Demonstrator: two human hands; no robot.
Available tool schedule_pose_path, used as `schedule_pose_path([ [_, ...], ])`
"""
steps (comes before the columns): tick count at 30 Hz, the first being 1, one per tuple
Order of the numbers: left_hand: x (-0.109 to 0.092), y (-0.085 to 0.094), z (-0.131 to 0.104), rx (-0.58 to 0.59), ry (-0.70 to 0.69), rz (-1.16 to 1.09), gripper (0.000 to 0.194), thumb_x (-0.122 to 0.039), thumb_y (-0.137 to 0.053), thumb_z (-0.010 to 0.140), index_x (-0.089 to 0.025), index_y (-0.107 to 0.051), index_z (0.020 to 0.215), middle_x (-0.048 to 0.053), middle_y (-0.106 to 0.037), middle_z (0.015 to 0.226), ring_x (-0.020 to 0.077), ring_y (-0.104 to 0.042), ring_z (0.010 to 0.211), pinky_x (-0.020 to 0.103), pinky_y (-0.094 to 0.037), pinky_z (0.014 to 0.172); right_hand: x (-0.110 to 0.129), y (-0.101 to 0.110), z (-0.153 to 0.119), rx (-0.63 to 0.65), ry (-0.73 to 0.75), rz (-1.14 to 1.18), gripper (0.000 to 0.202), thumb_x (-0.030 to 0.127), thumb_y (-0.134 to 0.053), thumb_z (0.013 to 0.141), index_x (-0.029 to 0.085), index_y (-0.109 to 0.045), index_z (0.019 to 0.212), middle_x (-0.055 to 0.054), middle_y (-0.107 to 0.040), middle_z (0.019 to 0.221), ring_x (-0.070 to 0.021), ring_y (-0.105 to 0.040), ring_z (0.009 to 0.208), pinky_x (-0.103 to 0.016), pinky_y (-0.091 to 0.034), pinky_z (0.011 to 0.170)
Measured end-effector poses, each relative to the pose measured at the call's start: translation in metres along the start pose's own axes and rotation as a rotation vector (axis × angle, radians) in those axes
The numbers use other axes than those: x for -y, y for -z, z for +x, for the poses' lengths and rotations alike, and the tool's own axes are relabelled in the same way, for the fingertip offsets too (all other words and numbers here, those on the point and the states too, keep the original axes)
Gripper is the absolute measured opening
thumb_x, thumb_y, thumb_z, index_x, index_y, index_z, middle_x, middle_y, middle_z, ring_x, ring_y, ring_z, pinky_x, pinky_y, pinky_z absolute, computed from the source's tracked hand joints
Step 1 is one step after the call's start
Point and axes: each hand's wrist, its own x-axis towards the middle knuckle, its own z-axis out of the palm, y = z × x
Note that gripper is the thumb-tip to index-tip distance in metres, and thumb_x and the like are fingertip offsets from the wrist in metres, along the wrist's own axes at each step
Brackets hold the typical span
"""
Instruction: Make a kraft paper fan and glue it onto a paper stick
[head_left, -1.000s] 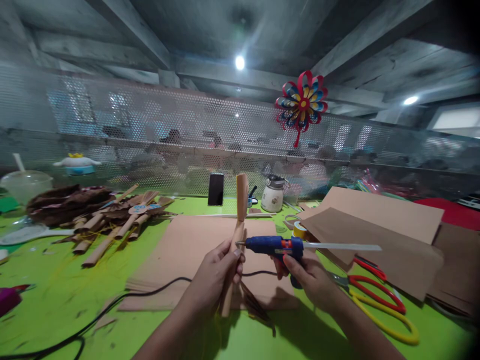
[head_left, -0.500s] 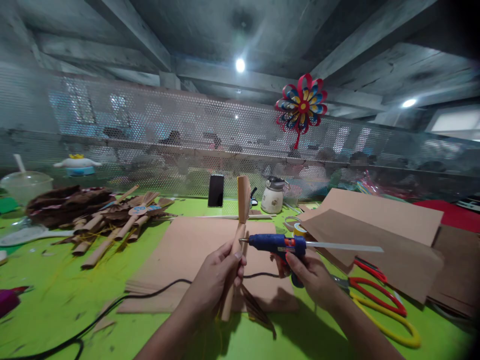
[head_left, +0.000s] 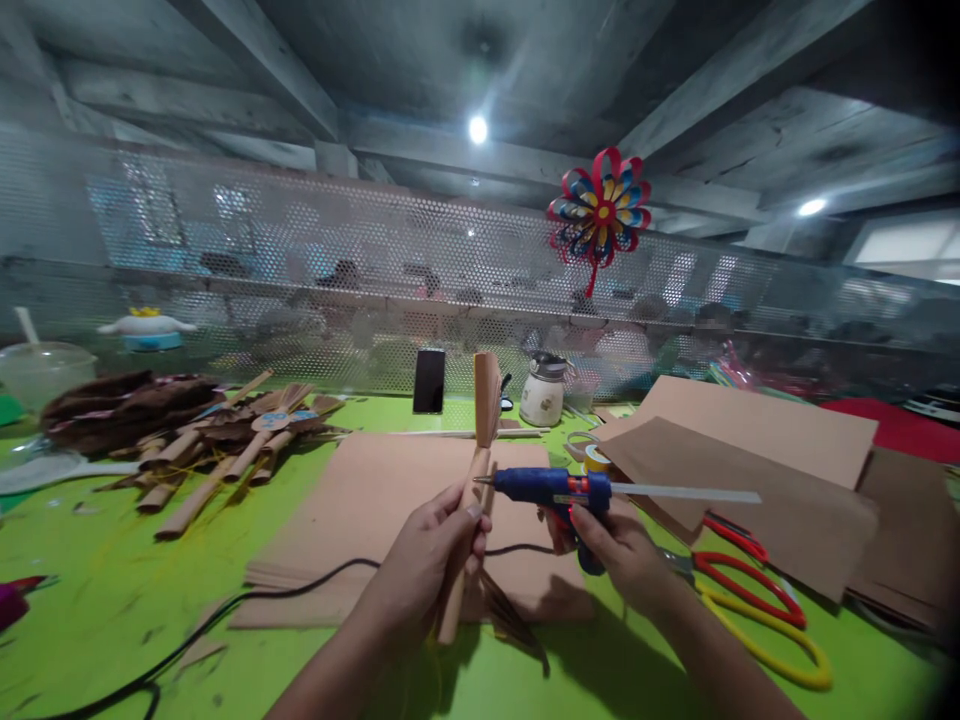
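Note:
My left hand point(head_left: 439, 535) is closed around a rolled brown paper tube point(head_left: 452, 610), held tilted toward me. At the tube's upper end a pleated paper fan piece point(head_left: 486, 400) stands up, and a darker pleated piece point(head_left: 514, 625) hangs below my hand. My right hand point(head_left: 626, 550) grips a blue hot glue gun point(head_left: 551, 487) by its handle. Its metal nozzle points left and meets the tube just above my left fingers. A long translucent glue stick point(head_left: 686, 493) sticks out of its back. Under both hands lies a stack of brown paper sheets point(head_left: 300, 530).
Finished-looking paper tubes with fans point(head_left: 247, 440) are heaped at left beside brown cloth point(head_left: 135, 405). The black cord point(head_left: 300, 590) crosses the green table. At right lie scissors point(head_left: 757, 590) and brown sheets point(head_left: 750, 480). A phone point(head_left: 429, 380) and a jar point(head_left: 542, 390) stand behind.
The glue gun's nozzle has shifted slightly left along the tube, and a small red glow now shows near its trigger. The hands are otherwise nearly still; the view has turned slightly right.

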Motion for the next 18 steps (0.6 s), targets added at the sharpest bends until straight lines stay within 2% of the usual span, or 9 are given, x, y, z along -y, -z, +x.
schedule_pose_path([
  [5,0.0039,0.0027,0.0033,0.035,-0.021,0.040,0.014,-0.027,-0.063,0.077,-0.014,-0.058,0.077,0.000,-0.054,0.068,0.0061,-0.042,0.053,0.014,-0.036,0.047,-0.0032,-0.0042,0.0013,-0.004,-0.026,-0.009,0.042,0.048,-0.043,0.093,0.014,-0.060,0.075,-0.005,-0.058,0.070,-0.0155,-0.054,0.067,-0.028,-0.043,0.065],
  [10,0.0006,0.0019,0.0018,0.014,0.012,0.022,0.013,-0.026,-0.066,0.074,-0.014,-0.061,0.075,0.001,-0.056,0.072,0.0058,-0.044,0.054,0.015,-0.036,0.047,-0.0089,0.0015,0.0002,-0.016,-0.042,0.028,0.043,0.050,-0.043,0.092,0.014,-0.060,0.076,-0.005,-0.059,0.070,-0.0161,-0.055,0.066,-0.028,-0.043,0.063],
  [18,-0.0003,-0.0001,-0.0003,0.009,0.014,-0.043,0.018,-0.028,-0.069,0.071,-0.014,-0.061,0.078,0.001,-0.057,0.071,0.0058,-0.045,0.055,0.014,-0.036,0.047,-0.0035,0.0013,-0.0020,0.017,-0.037,-0.064,0.045,0.051,-0.042,0.092,0.014,-0.060,0.074,-0.005,-0.057,0.069,-0.0155,-0.052,0.065,-0.028,-0.042,0.059],
])
